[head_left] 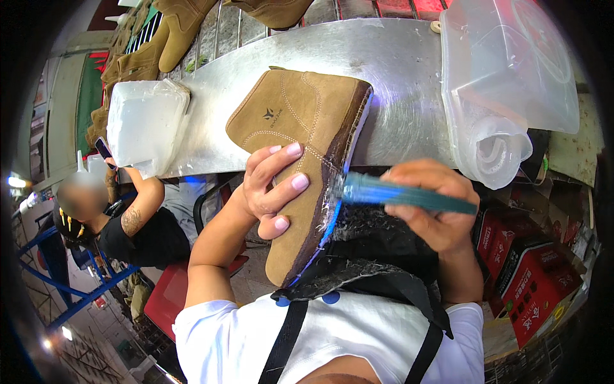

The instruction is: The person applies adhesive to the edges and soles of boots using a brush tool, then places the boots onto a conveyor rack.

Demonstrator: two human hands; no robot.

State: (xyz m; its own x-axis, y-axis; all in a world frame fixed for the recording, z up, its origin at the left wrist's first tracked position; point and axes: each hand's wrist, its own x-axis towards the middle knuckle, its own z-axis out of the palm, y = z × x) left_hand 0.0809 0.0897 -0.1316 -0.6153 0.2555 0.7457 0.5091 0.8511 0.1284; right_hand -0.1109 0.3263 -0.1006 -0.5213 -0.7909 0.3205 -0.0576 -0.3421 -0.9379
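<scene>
Fingers [281,182] grip boot [300,128], brush [409,195] touching

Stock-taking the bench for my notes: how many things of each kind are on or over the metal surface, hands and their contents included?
Tan suede boot in the left hand: 1
Teal-handled brush in the right hand: 1
Clear plastic containers: 2
Total: 4

Bare metal tabletop [403,83] open between translucent tub [144,121] left and plastic jug [505,83] right.
</scene>
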